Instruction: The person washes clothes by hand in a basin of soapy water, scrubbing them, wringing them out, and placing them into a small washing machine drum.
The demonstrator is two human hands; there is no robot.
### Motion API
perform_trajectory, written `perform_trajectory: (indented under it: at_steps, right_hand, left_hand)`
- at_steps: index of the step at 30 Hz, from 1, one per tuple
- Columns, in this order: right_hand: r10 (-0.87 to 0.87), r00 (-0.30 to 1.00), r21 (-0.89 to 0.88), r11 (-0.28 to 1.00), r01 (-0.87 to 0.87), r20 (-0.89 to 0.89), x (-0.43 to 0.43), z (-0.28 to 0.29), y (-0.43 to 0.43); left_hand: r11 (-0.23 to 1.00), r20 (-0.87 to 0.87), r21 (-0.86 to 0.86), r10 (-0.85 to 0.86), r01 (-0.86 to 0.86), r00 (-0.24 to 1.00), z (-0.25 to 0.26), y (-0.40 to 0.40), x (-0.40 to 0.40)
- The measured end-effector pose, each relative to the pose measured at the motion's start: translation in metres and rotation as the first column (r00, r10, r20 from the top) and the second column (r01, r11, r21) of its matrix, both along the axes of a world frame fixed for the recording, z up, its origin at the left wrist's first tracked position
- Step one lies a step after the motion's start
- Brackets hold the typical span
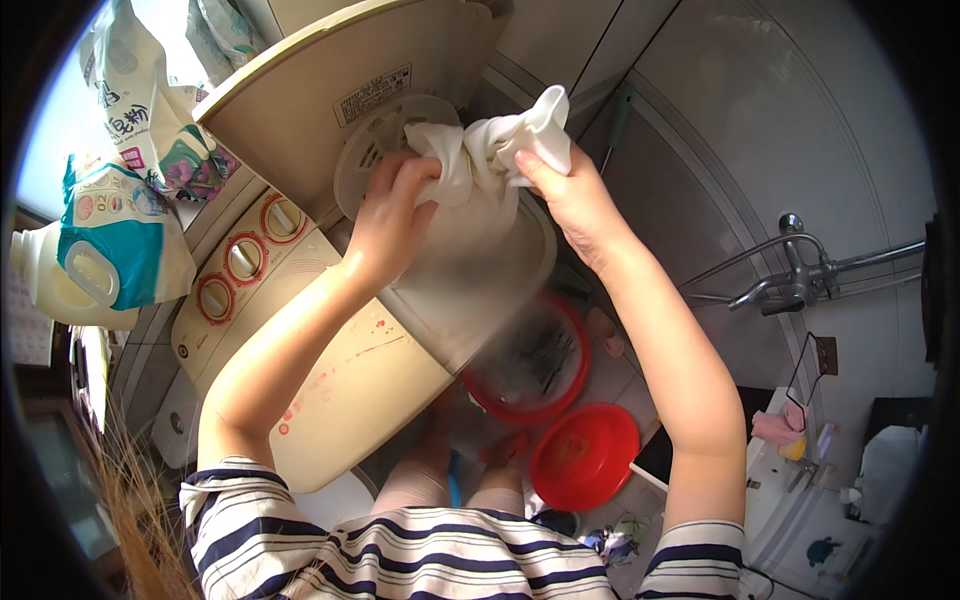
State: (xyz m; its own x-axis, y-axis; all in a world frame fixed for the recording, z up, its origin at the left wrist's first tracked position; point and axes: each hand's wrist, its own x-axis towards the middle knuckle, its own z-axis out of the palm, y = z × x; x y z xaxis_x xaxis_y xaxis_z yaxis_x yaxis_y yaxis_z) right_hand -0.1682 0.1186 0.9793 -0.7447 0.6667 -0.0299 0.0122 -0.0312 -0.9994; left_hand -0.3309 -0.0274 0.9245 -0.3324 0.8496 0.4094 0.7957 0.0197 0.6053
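Note:
A damp-looking white cloth (517, 139) is stretched and bunched between my two hands. My left hand (390, 214) pinches its left end between thumb and fingers. On the other side, my right hand (581, 199) grips a twisted fold, with a loose corner sticking up above the thumb. Below the cloth is the open tub (544, 232) of a cream twin-tub washing machine (360, 397); a hazy blur hides much of its inside. The machine's raised lid (300, 112) stands behind my left hand. Against it leans a round slotted plastic cover (352, 165), partly hidden by that hand.
Three knobs (244, 259) line the control panel. Detergent bags (120, 225) and a plastic jug (45, 277) stand at left. On the floor are a red-rimmed basin (540, 360) with dark contents and a red basin (585, 457). A shower tap (802, 270) juts from the right wall.

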Motion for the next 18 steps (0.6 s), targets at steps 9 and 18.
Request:
perform_trajectory:
  at_steps: [9, 18]
  right_hand:
    - [-0.159, 0.964, -0.457, 0.856, 0.243, 0.214, 0.163, -0.165, -0.028]
    - [-0.426, 0.564, -0.532, 0.205, 0.821, 0.707, 0.296, -0.357, -0.142]
  left_hand:
    - [0.804, 0.435, -0.464, -0.16, 0.373, 0.886, -0.064, -0.058, 0.077]
    - [0.697, 0.834, -0.386, -0.017, 0.604, 0.552, -0.173, -0.053, 0.248]
